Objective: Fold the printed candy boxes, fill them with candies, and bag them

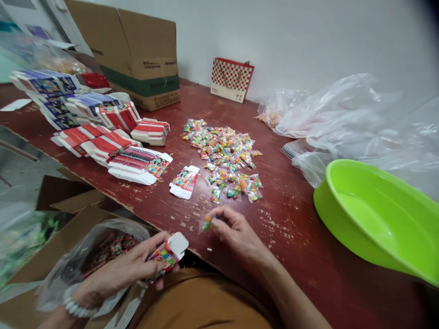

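My left hand (126, 269) grips a small red printed carton (167, 254) with its white end flap open, held just off the table's near edge. My right hand (236, 233) pinches a small clear candy packet (206, 223) over the table, close to the carton. A spread pile of similar colourful candy packets (224, 157) lies further back on the dark red table (295, 228). One flat folded carton (184, 182) lies beside the pile.
Stacks of flat red and blue cartons (92, 128) cover the left. A green plastic basin (380, 214) sits at right, with crumpled clear bags (346, 119) behind. A cardboard box (140, 59) and a checked paper bag (231, 80) stand at the back. A bag-lined box (85, 256) holds filled cartons below left.
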A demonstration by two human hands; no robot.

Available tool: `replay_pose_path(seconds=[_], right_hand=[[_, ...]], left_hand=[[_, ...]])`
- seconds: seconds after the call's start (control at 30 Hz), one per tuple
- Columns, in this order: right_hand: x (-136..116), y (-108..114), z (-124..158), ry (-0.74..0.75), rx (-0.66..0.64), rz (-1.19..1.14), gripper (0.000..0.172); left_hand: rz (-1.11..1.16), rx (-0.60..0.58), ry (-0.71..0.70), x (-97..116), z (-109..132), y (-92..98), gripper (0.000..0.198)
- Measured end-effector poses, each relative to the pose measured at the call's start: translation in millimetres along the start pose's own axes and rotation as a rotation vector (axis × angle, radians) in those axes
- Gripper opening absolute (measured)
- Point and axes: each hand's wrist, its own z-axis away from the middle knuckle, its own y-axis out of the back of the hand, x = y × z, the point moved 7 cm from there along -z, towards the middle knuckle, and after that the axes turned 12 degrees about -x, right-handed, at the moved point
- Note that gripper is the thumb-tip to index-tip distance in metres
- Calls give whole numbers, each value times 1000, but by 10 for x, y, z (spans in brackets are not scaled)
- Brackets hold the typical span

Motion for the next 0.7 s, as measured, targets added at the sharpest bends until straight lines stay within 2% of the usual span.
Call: replay_pose_path(seconds=[0.1,0.2,0.3,0.37,0.53,0.7], right_hand=[[-235,-182,-9,112,-32,217,15],[-232,-227,-48,67,-13,297,22],[-139,-205,-85,-6,7,221,25],[-114,-167,-93,11,51,124,30],[-95,20,-43,62,267,-118,21],[-136,81,-40,80,283,-162,19]], left_hand=[[25,-2,-59,112,-202,-135,46],[18,3,-144,225,-388,-238,41],[5,17,-223,344,-508,-321,29],[24,59,-278,428,-537,-349,29],[225,152,-373,556,-526,-363,36],[408,183,-427,551,-559,-351,54]])
